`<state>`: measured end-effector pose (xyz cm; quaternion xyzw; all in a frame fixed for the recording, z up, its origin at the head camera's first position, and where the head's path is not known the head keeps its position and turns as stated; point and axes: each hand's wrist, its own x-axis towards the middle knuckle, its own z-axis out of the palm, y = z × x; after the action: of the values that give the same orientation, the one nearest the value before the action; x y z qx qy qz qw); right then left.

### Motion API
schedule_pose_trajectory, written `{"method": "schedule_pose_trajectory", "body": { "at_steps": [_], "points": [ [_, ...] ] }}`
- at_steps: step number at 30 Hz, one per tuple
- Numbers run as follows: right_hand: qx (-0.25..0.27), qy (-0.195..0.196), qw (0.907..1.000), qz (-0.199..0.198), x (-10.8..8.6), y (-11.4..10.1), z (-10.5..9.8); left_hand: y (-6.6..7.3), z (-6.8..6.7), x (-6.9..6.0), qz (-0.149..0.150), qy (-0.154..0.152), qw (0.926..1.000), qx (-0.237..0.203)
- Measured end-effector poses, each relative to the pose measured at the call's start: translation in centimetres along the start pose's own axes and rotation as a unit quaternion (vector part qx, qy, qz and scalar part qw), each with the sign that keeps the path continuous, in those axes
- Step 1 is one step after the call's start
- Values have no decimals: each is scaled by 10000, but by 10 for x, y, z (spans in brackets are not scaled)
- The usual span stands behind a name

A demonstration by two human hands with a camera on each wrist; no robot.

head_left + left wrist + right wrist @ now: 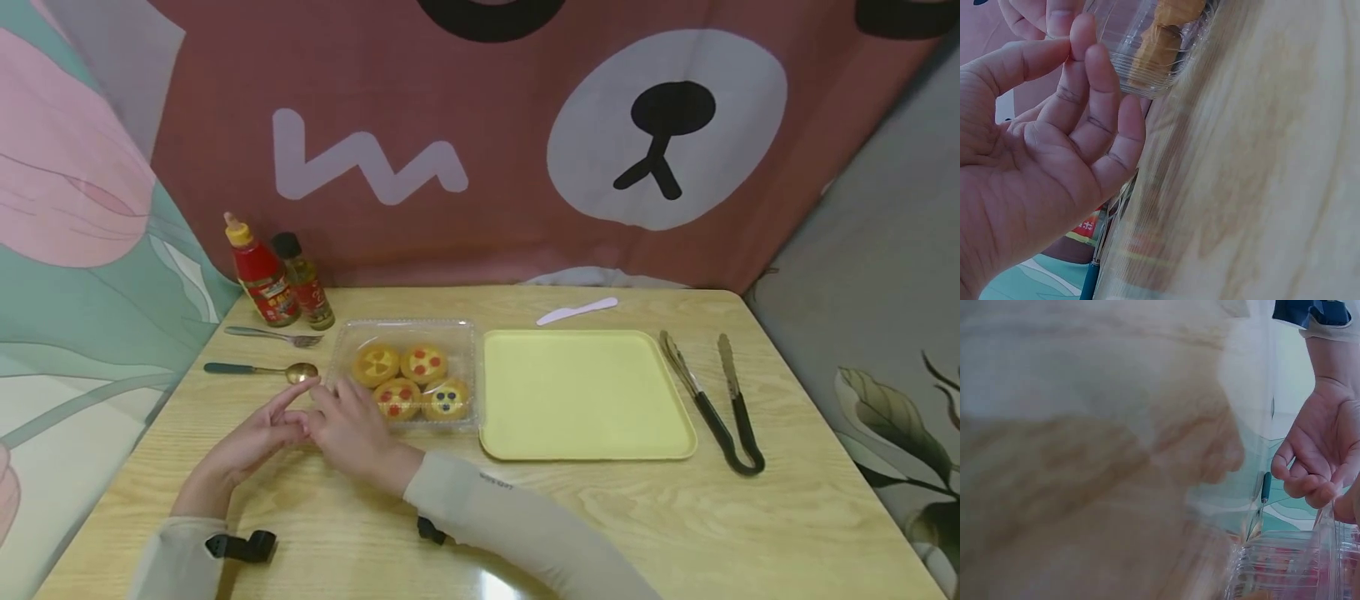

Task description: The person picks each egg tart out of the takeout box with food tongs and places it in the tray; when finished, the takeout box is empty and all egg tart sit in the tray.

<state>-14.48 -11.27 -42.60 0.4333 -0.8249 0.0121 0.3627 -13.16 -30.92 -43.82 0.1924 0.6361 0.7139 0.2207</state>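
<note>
A clear plastic clamshell box (pixel 455 335) holds several small round tarts (pixel 423 364) with red or blue dots on some tops. At its near left corner my two hands meet. My left hand (pixel 255 440), palm turned up in the left wrist view, pinches the box's edge between thumb and index finger, its other fingers loosely bent. Beside it, my right hand (pixel 356 435) also pinches that edge; its fingertips are partly hidden. The right wrist view shows the thin plastic edge (pixel 1327 519) between the hands. The lid looks down over the tarts.
A yellow tray (pixel 585 396) lies right of the box, with black-handled tongs (pixel 738 433) beyond it. Behind are a pink plastic knife (pixel 576 311), a red sauce bottle (pixel 266 283) and a smaller bottle (pixel 310 292). A fork (pixel 273 336) and spoon (pixel 258 369) lie left.
</note>
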Motion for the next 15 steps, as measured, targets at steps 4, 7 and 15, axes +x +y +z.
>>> {"method": "schedule_pose_trajectory", "body": {
  "at_steps": [4, 7, 15],
  "points": [
    [250, -9, 9996, 103, -2, 1, 0, -1, 3, 0, -137, 180, 9996, 161],
    [364, -113, 9992, 149, -2, 2, -1, 0, 5, 2, -235, 343, 9985, 347],
    [-128, -177, 9997, -120, -1, 1, 1, 6, 10, 4, -418, 639, 9956, 535]
  ]
}}
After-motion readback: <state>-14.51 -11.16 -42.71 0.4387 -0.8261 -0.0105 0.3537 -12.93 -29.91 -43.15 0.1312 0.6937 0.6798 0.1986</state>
